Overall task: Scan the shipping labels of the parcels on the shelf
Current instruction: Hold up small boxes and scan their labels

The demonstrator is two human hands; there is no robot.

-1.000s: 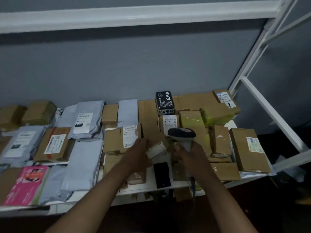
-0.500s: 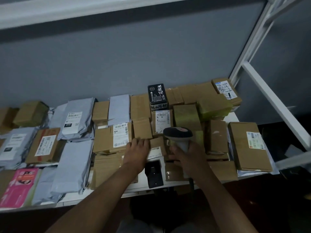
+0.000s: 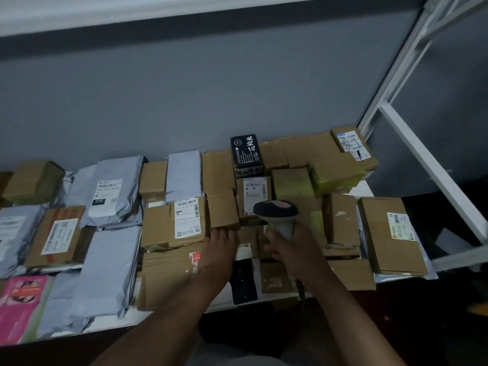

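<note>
Head camera: a white shelf [image 3: 365, 187] crowded with parcels from left edge to right corner. My right hand [image 3: 291, 250] has its fingers wrapped around the grip of a handheld scanner [image 3: 277, 211], its head over a labelled box [image 3: 254, 198] near the middle. My left hand [image 3: 219, 249] lies flat, fingers loosely spread, tips touching a plain brown box [image 3: 223, 208] beside it. Risk, as I judge it: in this dim light, with labels packed close, the beam could read a neighbouring label [image 3: 187, 217] or miss entirely.
</note>
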